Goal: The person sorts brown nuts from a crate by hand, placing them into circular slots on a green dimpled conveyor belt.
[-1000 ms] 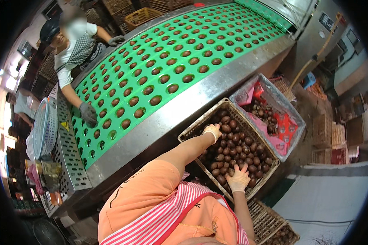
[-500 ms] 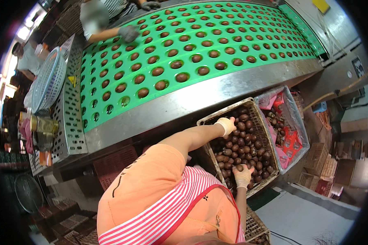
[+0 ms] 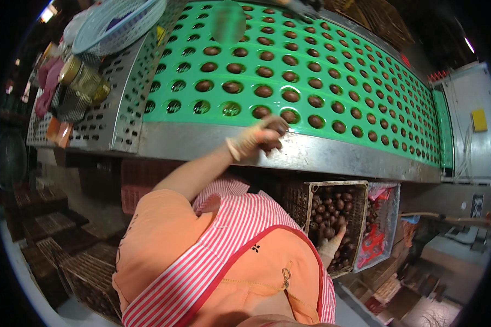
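Note:
My left hand (image 3: 252, 139), in a pale glove with bare fingertips, is closed around dark brown passion fruits (image 3: 278, 126) at the near metal edge of the conveyor. The green conveyor belt (image 3: 218, 117) has rows of oval cups. Most cups hold one passion fruit each; several at the near left hold none. Down to the right, my right hand (image 3: 329, 246), gloved the same way, reaches into a plastic crate (image 3: 360, 218) of passion fruits. Its fingers curl about a passion fruit (image 3: 329, 232), though part of the hand is hidden among the fruit.
Beside the crate stands a plastic-lined bin (image 3: 393, 218) with red and pink bags. A perforated metal panel (image 3: 126, 82) at the left carries a blue basket (image 3: 120, 27) and a jar (image 3: 84, 79). At the far side, a co-worker's dark glove (image 3: 305, 8) is over the belt.
My left hand has left the crate and moved up to the belt's near edge with passion fruits in it. My right hand remains in the crate. The view has swung round.

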`<action>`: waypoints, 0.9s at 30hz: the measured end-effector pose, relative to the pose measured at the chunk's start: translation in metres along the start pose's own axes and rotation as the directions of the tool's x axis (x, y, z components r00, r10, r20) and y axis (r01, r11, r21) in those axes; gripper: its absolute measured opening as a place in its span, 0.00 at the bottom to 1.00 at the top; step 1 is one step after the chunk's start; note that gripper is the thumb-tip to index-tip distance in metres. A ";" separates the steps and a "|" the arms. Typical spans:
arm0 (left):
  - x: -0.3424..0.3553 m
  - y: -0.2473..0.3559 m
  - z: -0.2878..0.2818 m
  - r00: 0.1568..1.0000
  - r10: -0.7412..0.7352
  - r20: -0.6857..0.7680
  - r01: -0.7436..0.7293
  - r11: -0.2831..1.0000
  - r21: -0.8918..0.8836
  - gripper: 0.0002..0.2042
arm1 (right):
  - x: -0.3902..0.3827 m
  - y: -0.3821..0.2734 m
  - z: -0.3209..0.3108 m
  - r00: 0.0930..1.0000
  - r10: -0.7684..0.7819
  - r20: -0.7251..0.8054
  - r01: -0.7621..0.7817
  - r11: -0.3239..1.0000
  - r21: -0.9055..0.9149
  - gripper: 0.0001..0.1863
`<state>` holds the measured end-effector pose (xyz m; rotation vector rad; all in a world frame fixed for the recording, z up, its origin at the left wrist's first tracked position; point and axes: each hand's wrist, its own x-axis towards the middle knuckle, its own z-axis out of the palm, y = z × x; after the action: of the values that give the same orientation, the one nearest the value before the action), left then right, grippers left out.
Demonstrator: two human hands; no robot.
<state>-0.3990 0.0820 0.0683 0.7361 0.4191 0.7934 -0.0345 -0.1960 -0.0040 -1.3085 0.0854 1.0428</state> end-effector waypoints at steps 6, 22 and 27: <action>-0.085 0.106 -0.124 0.771 0.423 -0.476 -0.196 0.869 0.454 0.21 | 0.017 -0.002 0.194 0.824 -0.272 0.498 0.489 0.786 -0.379 0.24; -0.139 0.150 -0.201 0.781 0.232 -0.580 0.572 0.108 0.813 0.19 | -0.038 0.132 0.503 0.427 0.315 0.848 0.808 -0.555 -0.200 0.22; -0.099 0.162 -0.218 0.660 0.369 -0.655 0.567 0.329 0.756 0.25 | -0.039 0.186 0.514 0.168 0.633 0.756 0.889 -0.429 0.161 0.14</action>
<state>-0.6708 0.1778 0.0451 1.4610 1.8767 0.6096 -0.4299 0.1798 0.0471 -1.2745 -3.1059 0.4567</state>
